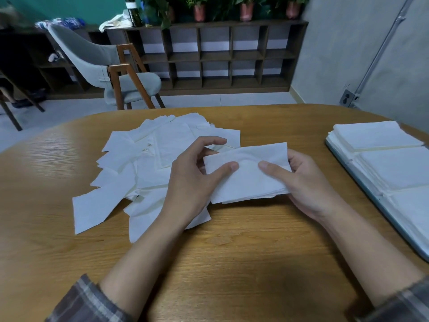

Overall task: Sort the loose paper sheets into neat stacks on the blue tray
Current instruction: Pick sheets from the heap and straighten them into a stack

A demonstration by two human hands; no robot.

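- A loose pile of paper sheets (148, 173) is spread on the left half of the bench (232, 252), overlapping at all angles; much of the sorting is judged not yet done.
- The left hand (192, 182) is placed over the pile's right edge, and the left end of a small bundle of sheets (248, 180) is pinched between its thumb on top and its fingers behind.
- The bundle is held just above the bench, between the two hands, with its lower edges fanned and uneven. The step in hand is judged to be the squaring of gathered sheets.
- The bundle's right end is gripped by the right hand (311, 182), thumb on top and fingers underneath.
- The blue tray (402, 228) is seen at the far right, well apart from the hands, with neat stacks (376, 135) already laid on it in a row.
- For the next move, the edges should be aligned first; then the bundle would need to be carried rightwards and set squarely on a stack.
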